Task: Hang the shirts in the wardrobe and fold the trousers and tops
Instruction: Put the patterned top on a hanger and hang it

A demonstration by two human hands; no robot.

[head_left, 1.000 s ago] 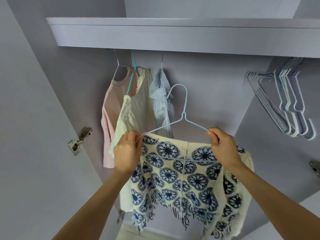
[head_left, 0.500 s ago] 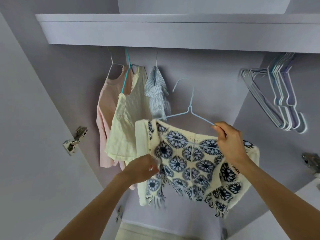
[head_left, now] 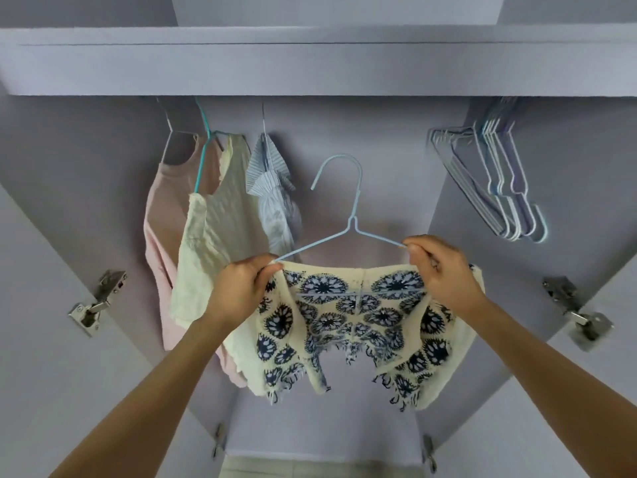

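One head-worn view tilts upward, close, into the open wardrobe (head_left: 103, 201) from below its shelf (head_left: 310, 70)

lilac wardrobe (head_left: 362, 139), open doors (head_left: 51, 339)

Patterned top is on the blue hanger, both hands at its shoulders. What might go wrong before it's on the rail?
1. The patterned top hangs bunched on the light blue hanger; it may slide off once the left hand or right hand releases its grip.
2. Its fringe sits close to the cream top and could snag on it.
3. The rail is hidden behind the shelf, so hooking on is partly blind.
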